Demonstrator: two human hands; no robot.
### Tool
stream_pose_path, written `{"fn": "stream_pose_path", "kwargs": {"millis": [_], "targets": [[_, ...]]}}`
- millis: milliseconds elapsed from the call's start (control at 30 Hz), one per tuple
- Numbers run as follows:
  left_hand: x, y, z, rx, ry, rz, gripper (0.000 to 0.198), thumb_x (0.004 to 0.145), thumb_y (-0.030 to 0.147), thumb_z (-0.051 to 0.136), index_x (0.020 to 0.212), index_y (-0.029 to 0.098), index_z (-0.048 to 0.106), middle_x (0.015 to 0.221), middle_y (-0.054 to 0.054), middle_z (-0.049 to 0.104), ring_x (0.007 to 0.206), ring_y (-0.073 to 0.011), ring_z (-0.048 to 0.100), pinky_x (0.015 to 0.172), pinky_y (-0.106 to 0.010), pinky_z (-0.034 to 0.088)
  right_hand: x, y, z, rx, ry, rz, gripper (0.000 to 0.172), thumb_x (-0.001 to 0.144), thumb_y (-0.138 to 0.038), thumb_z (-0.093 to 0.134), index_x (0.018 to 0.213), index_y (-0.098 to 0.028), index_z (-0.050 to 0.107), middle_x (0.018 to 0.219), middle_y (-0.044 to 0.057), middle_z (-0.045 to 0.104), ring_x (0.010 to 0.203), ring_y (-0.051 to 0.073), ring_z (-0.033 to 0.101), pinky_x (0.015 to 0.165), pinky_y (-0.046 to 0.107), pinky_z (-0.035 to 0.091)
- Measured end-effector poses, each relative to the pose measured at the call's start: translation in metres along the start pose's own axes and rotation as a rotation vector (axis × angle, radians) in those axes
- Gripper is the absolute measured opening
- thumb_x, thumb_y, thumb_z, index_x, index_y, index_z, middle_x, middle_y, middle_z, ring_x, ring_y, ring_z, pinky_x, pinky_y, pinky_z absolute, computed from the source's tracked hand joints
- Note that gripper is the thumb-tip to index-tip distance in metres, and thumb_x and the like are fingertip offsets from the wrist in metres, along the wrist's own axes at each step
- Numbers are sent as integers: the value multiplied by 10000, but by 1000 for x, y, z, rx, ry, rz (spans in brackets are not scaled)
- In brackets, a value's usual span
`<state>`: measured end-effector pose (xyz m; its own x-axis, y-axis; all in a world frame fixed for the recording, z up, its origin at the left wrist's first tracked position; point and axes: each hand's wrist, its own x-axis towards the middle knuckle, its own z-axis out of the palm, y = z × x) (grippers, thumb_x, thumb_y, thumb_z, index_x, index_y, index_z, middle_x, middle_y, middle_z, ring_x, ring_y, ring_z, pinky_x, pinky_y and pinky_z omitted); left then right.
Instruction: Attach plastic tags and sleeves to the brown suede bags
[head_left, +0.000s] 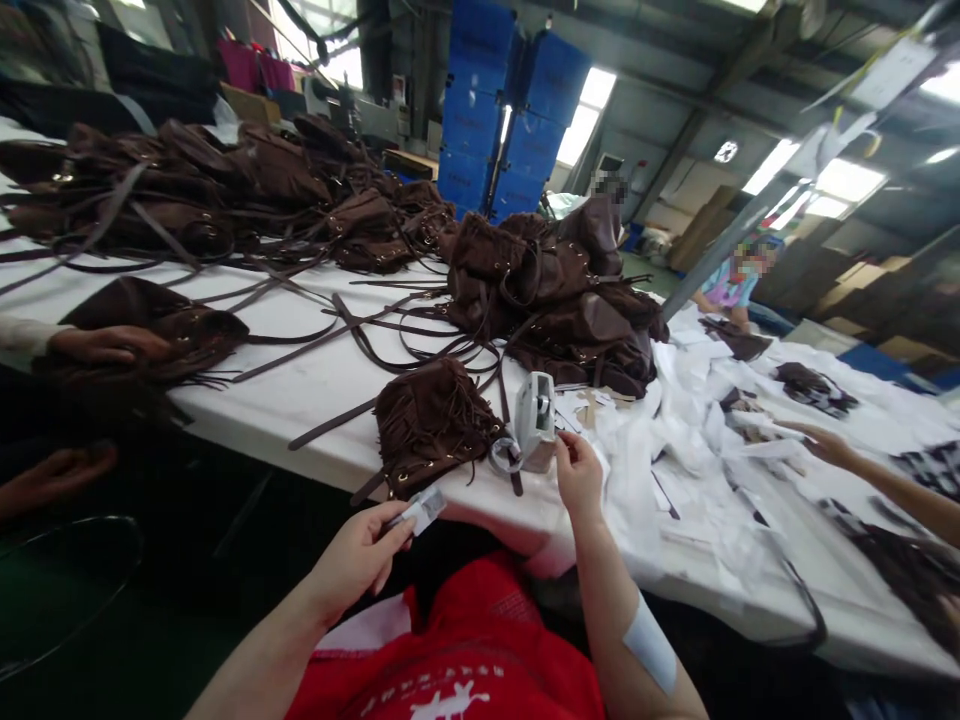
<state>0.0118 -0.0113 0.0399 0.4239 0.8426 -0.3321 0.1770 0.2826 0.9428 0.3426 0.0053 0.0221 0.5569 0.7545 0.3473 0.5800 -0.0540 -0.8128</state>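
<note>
My left hand (367, 550) is closed round a small flat grey-white piece (426, 508), with its far end sticking out past the fingertips. Just beyond it on the table lies a dark brown fringed bag (435, 420) with metal eyelets and straps. A pale grey tape dispenser (534, 430) stands to the right of this bag, and a clear ring like a tape roll (506, 456) rests against its left side. My right hand (579, 470) has its fingertips pinched together at the dispenser's right edge; what lies between them is too small to make out.
Brown bags are heaped at the back left (225, 180) and centre (555, 290) of the white-covered table (300, 400). A co-worker's hand (112, 345) rests on another bag at left. White paper (690, 430) covers the right, where another person's hand (825, 445) reaches in.
</note>
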Motion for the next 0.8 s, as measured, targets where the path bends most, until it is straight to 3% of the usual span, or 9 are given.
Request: {"fn": "stream_pose_path", "kwargs": {"millis": [100, 233, 533, 700, 800], "targets": [[2, -4, 0, 2, 30, -9, 547, 742, 629, 579, 979, 136, 555, 683, 35, 558, 311, -7, 350, 361, -172, 186, 23, 15, -4, -80, -13, 94, 366, 782, -494, 575, 843, -179, 749, 821, 75, 719, 772, 218, 609, 736, 328, 456], [5, -5, 0, -24, 50, 9, 571, 735, 635, 594, 1002, 130, 562, 687, 35, 558, 314, -6, 353, 359, -168, 189, 38, 26, 7, 8, -76, 145, 377, 723, -524, 618, 576, -187, 704, 579, 33, 665, 638, 199, 608, 611, 286, 424], [0, 2, 6, -99, 58, 33, 512, 752, 562, 607, 1003, 116, 597, 683, 28, 573, 297, -2, 367, 341, -160, 201, 27, 34, 17, 219, -6, 204, 415, 642, -534, 713, 766, -138, 741, 737, 74, 712, 710, 202, 617, 666, 308, 468], [-1, 3, 8, -115, 74, 19, 486, 752, 557, 623, 979, 128, 594, 694, 30, 572, 307, -3, 376, 341, -157, 204, 7, 31, 8, 175, 73, 125, 345, 659, -500, 731, 721, -161, 716, 770, 49, 680, 734, 181, 583, 703, 304, 463], [1, 2, 7, -104, 67, 16, 474, 760, 553, 627, 974, 132, 597, 693, 28, 576, 311, -3, 380, 347, -155, 198, -4, 25, 6, 186, 36, 139, 346, 693, -509, 712, 710, -164, 688, 741, 48, 680, 704, 176, 589, 657, 291, 462]]}}
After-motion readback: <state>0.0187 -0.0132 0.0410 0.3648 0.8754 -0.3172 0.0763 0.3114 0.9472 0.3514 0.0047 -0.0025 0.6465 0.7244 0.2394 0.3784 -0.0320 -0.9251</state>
